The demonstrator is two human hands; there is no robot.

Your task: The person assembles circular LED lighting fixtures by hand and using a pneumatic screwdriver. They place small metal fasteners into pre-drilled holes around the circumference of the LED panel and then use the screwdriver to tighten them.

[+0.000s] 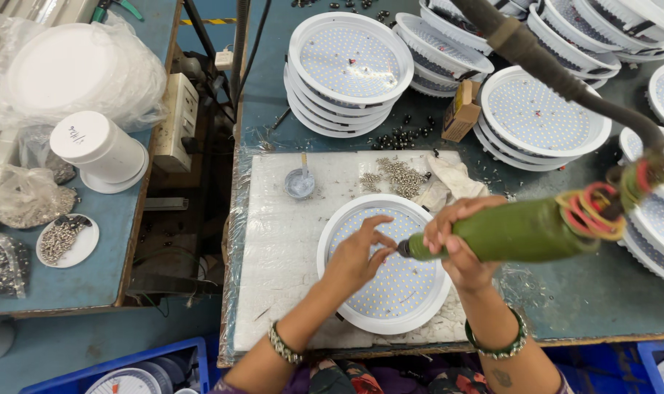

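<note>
Green screwdriver (507,231) clenched in right hand (460,241); left hand (357,255), grasping nothing, steadies one white lamp disc (383,264).

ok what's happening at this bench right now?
A person is working on a round white LED panel light lying on a white foam pad. The right hand grips a green powered screwdriver, its tip down at the panel's LED board. The left hand rests on the board, fingertips beside the tip. A pile of small screws sits on the pad behind it, and stacks of similar lights wait further back.
</note>
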